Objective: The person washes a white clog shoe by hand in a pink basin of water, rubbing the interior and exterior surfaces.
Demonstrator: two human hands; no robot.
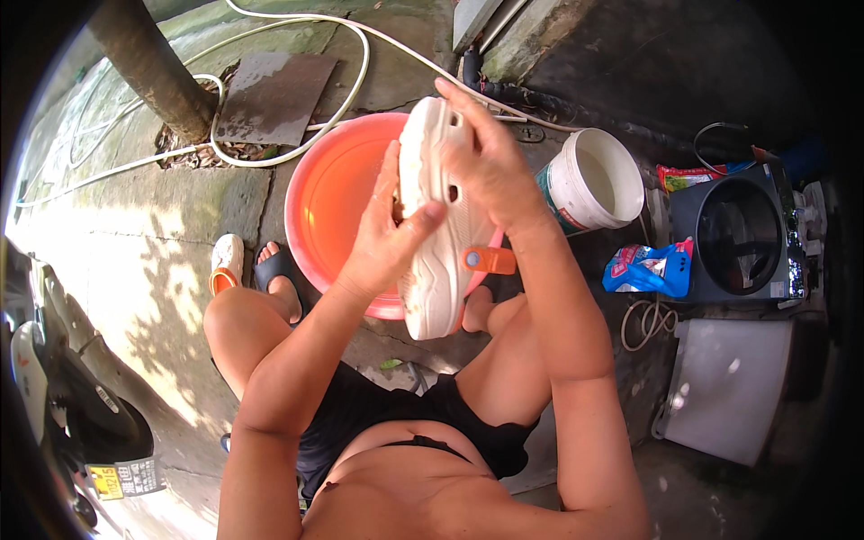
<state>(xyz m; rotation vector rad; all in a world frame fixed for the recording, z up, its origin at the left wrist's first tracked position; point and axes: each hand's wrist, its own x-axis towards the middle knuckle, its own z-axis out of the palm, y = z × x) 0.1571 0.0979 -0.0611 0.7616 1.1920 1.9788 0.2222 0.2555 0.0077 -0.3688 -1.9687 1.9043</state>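
Observation:
A white clog with an orange heel strap [435, 270] is held on its side over a pink plastic basin [331, 202]. My left hand [391, 236] grips its edge, thumb across the side wall. My right hand [486, 162] is on the upper part of the clog near the vent holes, its index finger extended past the end; this hand is slightly blurred, and what its palm side touches is partly hidden. Another white clog with an orange lining [227, 260] stands on the ground to the left, beside my sandalled foot.
A white bucket [607, 179] stands right of the basin. Farther right are a blue detergent bag [651, 268] and a dark front-loading appliance [736, 233]. A pale hose [364, 61] loops behind the basin, near a tree trunk [155, 74]. A scooter [88, 405] is at lower left.

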